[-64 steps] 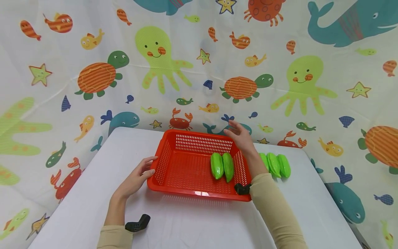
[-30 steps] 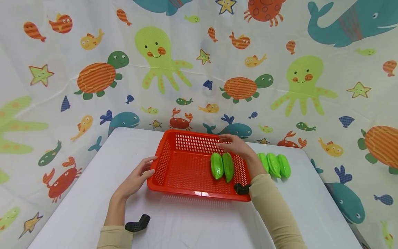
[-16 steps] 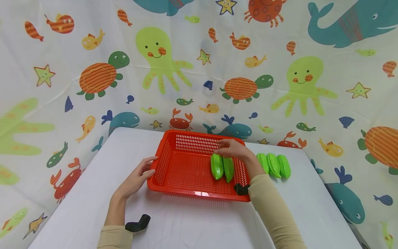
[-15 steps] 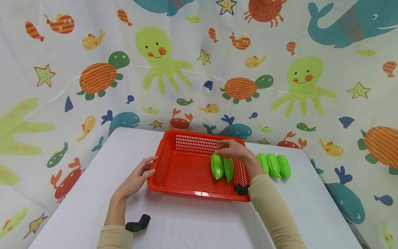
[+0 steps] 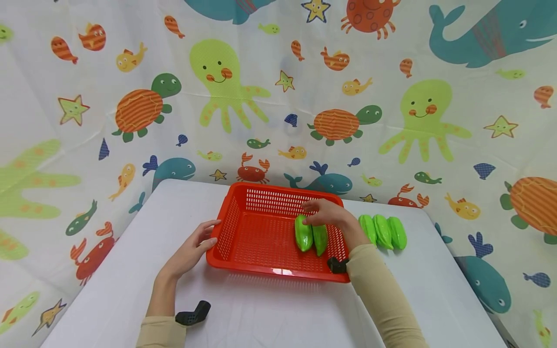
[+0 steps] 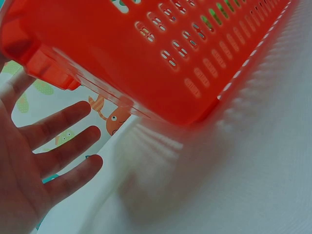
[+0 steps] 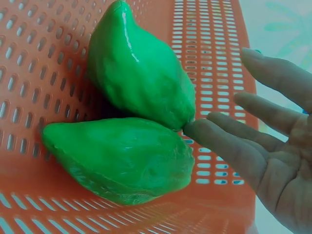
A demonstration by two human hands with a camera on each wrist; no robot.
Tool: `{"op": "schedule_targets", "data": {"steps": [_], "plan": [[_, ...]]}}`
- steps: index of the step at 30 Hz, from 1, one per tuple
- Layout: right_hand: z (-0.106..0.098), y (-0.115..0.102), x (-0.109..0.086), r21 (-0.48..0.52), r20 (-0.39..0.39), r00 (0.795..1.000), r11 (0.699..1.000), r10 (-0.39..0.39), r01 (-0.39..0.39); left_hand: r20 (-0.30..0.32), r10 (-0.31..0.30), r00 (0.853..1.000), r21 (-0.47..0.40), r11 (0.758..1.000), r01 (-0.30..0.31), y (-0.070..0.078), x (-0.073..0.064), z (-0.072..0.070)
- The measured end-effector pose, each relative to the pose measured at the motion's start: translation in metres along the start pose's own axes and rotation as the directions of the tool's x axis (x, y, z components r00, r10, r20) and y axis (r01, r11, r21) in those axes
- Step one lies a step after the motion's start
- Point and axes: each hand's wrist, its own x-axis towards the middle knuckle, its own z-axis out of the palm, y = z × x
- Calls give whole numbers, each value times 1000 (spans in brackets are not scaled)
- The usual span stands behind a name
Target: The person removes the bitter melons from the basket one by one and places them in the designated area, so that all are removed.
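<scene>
A red plastic basket (image 5: 261,270) stands on the table. Two glossy green fruits (image 5: 303,238), tapered and of unclear kind, lie side by side at its right end. My left hand (image 5: 191,249) is at the basket's left rim; in the left wrist view its fingers (image 6: 63,158) are spread beside the outer wall. Over the fruits' far ends, my right hand (image 5: 324,212) holds nothing, its fingers loosely extended. In the right wrist view one fingertip (image 7: 197,129) meets the end of the upper fruit (image 7: 141,68); touch cannot be told. The lower fruit (image 7: 122,158) lies next to it.
Three more green fruits (image 5: 383,232) lie in a row on the white table (image 5: 270,319), right of the basket and partly behind the right forearm. A curtain with sea animals (image 5: 270,96) hangs along the table's back and sides.
My right hand has come from above the basket's far right corner, down and nearer, to the two fruits inside. The left hand, basket and fruits stay where they were.
</scene>
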Motion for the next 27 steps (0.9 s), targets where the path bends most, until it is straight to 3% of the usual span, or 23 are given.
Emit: {"op": "schedule_targets", "data": {"steps": [9,19,27], "plan": [[3,2,3,-15,21,999,1000,26,-26,-2,2,1000,2,1000,-2,-1,1,0],[11,2,9,104,55,998,994,12,-18,0,-4,1000,6,1000,4,-1,1,0],[15,-1,12,136,59,998,991,-18,10,2,-5,1000,-3,1000,5,-2,1,1]]}}
